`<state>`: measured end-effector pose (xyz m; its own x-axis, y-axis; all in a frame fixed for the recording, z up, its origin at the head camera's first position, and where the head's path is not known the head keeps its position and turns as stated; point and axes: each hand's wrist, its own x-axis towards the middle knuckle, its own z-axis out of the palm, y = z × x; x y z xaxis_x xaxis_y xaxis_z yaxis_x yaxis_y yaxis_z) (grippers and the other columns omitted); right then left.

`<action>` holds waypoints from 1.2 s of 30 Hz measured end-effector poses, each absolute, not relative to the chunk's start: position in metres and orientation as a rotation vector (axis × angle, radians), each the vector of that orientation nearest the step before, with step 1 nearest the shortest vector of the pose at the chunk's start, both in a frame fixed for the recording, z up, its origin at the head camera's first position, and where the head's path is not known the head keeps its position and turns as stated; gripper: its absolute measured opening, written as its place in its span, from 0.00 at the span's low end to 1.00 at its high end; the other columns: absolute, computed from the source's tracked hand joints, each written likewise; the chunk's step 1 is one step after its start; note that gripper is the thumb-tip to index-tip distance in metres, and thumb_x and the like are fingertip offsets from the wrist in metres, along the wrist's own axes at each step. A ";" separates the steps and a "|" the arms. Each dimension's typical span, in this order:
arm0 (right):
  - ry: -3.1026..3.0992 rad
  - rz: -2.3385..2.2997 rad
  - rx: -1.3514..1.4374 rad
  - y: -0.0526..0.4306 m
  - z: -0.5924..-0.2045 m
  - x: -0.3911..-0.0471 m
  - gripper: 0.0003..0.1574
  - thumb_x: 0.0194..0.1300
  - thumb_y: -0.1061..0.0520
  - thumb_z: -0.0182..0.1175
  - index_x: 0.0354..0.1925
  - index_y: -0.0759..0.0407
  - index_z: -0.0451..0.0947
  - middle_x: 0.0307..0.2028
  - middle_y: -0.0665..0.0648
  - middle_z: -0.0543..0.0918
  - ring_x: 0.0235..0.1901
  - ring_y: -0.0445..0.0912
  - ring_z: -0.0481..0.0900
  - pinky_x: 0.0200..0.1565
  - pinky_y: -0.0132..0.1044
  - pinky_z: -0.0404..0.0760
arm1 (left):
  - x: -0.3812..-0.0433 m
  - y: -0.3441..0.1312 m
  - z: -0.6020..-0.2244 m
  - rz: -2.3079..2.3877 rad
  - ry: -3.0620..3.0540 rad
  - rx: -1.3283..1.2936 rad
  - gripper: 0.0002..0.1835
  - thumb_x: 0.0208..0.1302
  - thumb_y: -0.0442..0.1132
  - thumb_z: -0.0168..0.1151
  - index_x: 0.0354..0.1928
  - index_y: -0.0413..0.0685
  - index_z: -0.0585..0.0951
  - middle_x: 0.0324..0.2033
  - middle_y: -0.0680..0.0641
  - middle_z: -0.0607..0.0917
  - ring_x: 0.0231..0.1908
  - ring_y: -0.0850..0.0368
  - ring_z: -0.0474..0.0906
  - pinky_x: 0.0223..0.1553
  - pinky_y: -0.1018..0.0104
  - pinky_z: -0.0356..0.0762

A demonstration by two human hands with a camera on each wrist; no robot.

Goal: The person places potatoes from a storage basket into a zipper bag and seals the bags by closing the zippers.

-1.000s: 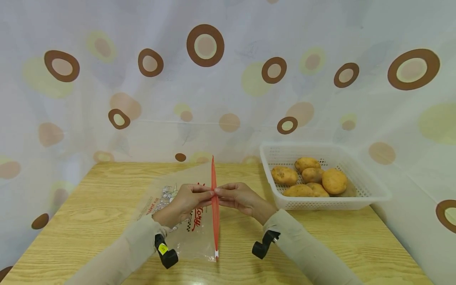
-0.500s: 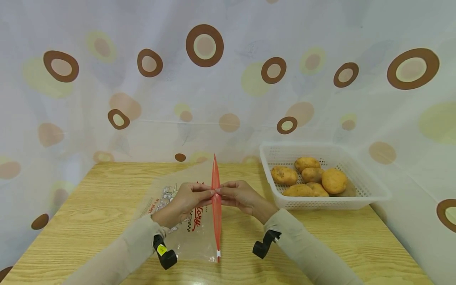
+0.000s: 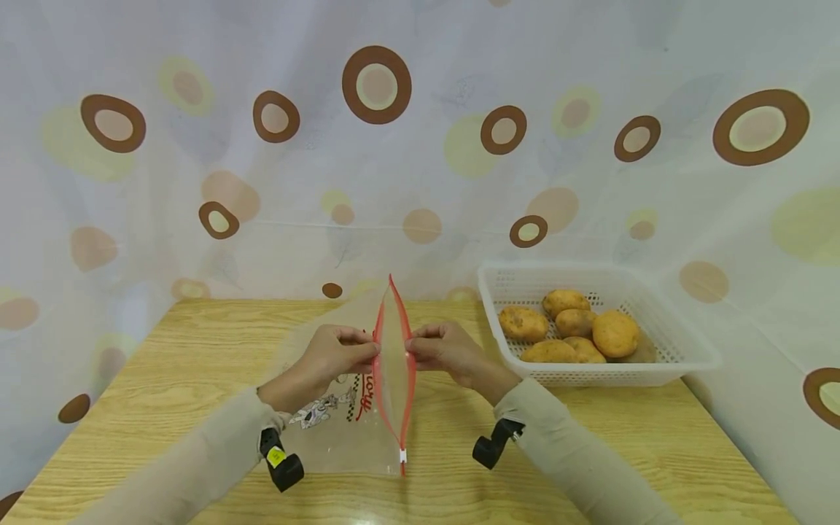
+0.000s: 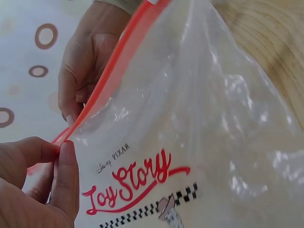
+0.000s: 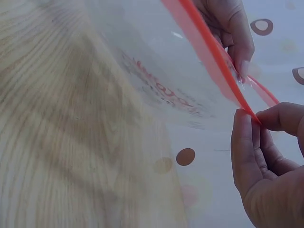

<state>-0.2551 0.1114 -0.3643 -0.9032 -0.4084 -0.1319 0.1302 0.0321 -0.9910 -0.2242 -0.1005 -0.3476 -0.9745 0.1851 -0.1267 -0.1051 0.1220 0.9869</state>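
Note:
A clear plastic zipper bag (image 3: 328, 445) with a red zip edge and printed red lettering is held up over the table, its mouth spread apart. My left hand (image 3: 337, 357) pinches the left red edge between thumb and fingers. On the opposite side, my right hand (image 3: 453, 354) pinches the other red edge. The white slider (image 3: 403, 456) sits at the near end of the zip. In the left wrist view the bag's lettering (image 4: 128, 183) shows beside the pinching fingers. From the right wrist, the right thumb and fingers meet on the red edge (image 5: 228, 71).
A white plastic basket (image 3: 604, 374) with several potatoes (image 3: 615, 334) stands at the right rear of the wooden table (image 3: 151, 394). Behind the table hangs a patterned curtain (image 3: 420, 160). Each wrist carries a small black camera mount (image 3: 282, 463).
The two hands have drawn apart, left hand leftward and right hand slightly rightward. The bag's mouth has gone from nearly closed to a wide gap.

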 end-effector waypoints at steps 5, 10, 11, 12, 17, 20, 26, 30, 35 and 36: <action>1.983 -1.922 -0.302 0.117 -0.354 -0.256 0.08 0.65 0.67 0.57 0.42 0.72 0.75 0.30 0.51 0.81 0.28 0.40 0.82 0.38 0.35 0.87 | -0.223 -0.110 -0.333 1.866 2.284 0.135 0.09 0.61 0.32 0.65 0.39 0.30 0.82 0.27 0.47 0.84 0.25 0.60 0.82 0.37 0.63 0.87; 2.037 -1.871 -0.303 0.124 -0.343 -0.259 0.09 0.65 0.67 0.58 0.43 0.72 0.75 0.30 0.52 0.81 0.28 0.41 0.82 0.39 0.36 0.87 | -0.224 -0.120 -0.320 1.781 2.362 0.164 0.10 0.62 0.33 0.64 0.40 0.30 0.81 0.26 0.47 0.84 0.24 0.60 0.82 0.38 0.59 0.87; 2.047 -1.858 -0.300 0.125 -0.341 -0.260 0.10 0.65 0.66 0.58 0.44 0.71 0.75 0.30 0.52 0.81 0.28 0.40 0.82 0.39 0.35 0.87 | -0.224 -0.123 -0.318 1.770 2.369 0.171 0.10 0.62 0.33 0.64 0.40 0.30 0.81 0.26 0.47 0.84 0.24 0.60 0.82 0.39 0.58 0.87; 2.057 -1.845 -0.296 0.126 -0.338 -0.260 0.10 0.65 0.66 0.58 0.44 0.71 0.75 0.30 0.52 0.80 0.28 0.41 0.82 0.40 0.36 0.87 | -0.225 -0.125 -0.316 1.758 2.377 0.178 0.11 0.63 0.33 0.63 0.40 0.30 0.81 0.25 0.47 0.85 0.25 0.58 0.83 0.39 0.57 0.87; 2.081 -1.830 -0.276 0.129 -0.328 -0.263 0.08 0.64 0.67 0.59 0.42 0.71 0.75 0.30 0.53 0.80 0.27 0.40 0.82 0.37 0.33 0.87 | -0.227 -0.135 -0.306 1.698 2.419 0.233 0.10 0.63 0.33 0.62 0.39 0.28 0.81 0.24 0.46 0.86 0.26 0.56 0.84 0.37 0.58 0.87; 2.107 -1.819 -0.277 0.131 -0.326 -0.265 0.06 0.63 0.68 0.59 0.40 0.71 0.76 0.29 0.53 0.80 0.26 0.40 0.82 0.34 0.31 0.87 | -0.227 -0.138 -0.302 1.670 2.430 0.241 0.10 0.64 0.33 0.61 0.39 0.27 0.81 0.24 0.46 0.86 0.26 0.55 0.84 0.36 0.58 0.87; 2.221 -1.756 -0.332 0.138 -0.322 -0.270 0.06 0.62 0.68 0.61 0.38 0.72 0.77 0.29 0.54 0.81 0.26 0.41 0.82 0.35 0.35 0.88 | -0.229 -0.144 -0.299 1.638 2.451 0.247 0.10 0.64 0.32 0.61 0.38 0.27 0.81 0.25 0.42 0.86 0.25 0.56 0.84 0.31 0.64 0.87; 2.301 -1.692 -0.374 0.147 -0.319 -0.274 0.07 0.63 0.68 0.61 0.38 0.74 0.77 0.28 0.55 0.81 0.26 0.43 0.82 0.37 0.40 0.88 | -0.230 -0.151 -0.296 1.599 2.484 0.245 0.10 0.64 0.33 0.61 0.36 0.28 0.81 0.26 0.41 0.86 0.24 0.57 0.84 0.31 0.65 0.87; 2.395 -1.623 -0.358 0.160 -0.316 -0.280 0.08 0.63 0.67 0.61 0.39 0.75 0.78 0.28 0.56 0.82 0.27 0.45 0.83 0.37 0.39 0.88 | -0.230 -0.159 -0.289 1.540 2.539 0.242 0.10 0.64 0.34 0.61 0.36 0.29 0.81 0.24 0.45 0.85 0.24 0.57 0.84 0.32 0.64 0.87; 2.416 -1.603 -0.349 0.162 -0.315 -0.280 0.08 0.63 0.67 0.61 0.39 0.74 0.78 0.29 0.57 0.82 0.27 0.45 0.83 0.37 0.40 0.88 | -0.229 -0.160 -0.288 1.520 2.554 0.243 0.10 0.64 0.33 0.61 0.36 0.29 0.81 0.24 0.46 0.85 0.24 0.57 0.84 0.32 0.64 0.87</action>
<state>-0.2804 0.1617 -0.3149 -0.9474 -0.3157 -0.0523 -0.0746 0.3768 -0.9233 -0.2293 -0.1601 -0.2879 -0.9740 0.2199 -0.0535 0.0578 0.4702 0.8807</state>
